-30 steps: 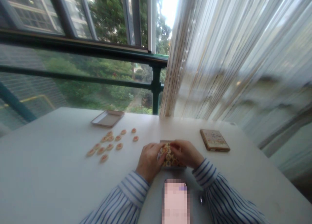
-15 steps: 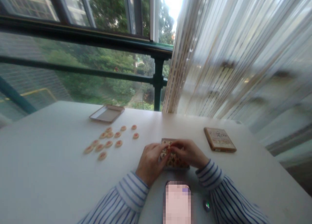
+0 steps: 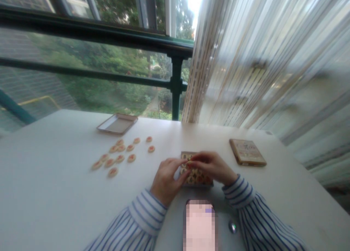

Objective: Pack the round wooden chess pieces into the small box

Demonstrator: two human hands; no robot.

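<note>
A shallow box (image 3: pixel 188 185) sits in front of me, filled with round Chinese chess pieces (image 3: pixel 191 179). My right hand (image 3: pixel 212 167) reaches over its far right part, thumb and fingers pinched on one pale chess piece (image 3: pixel 189 163). From the left, my left hand (image 3: pixel 168 178) lies over the box's edge, its thumb and forefinger spread apart. The left fingertips come close to the pinched piece; whether they touch it I cannot tell. Both hands hide part of the box. Several loose chess pieces with red markings (image 3: pixel 120 158) are scattered on the white table (image 3: pixel 65 185) to the left.
An upturned shallow lid or tray (image 3: pixel 117 124) rests at the back left. On the right lies a flat brown box (image 3: pixel 247 152). A blurred-out upright object (image 3: pixel 200 225) and a small shiny round item (image 3: pixel 232 227) are near me. Beyond the table stand a green railing (image 3: pixel 177 83) and a string curtain (image 3: pixel 246 61).
My left thumb and forefinger have spread wider, and the thumb has moved down away from the pinched piece. My right hand keeps its pinch. The view has tilted slightly downward.
</note>
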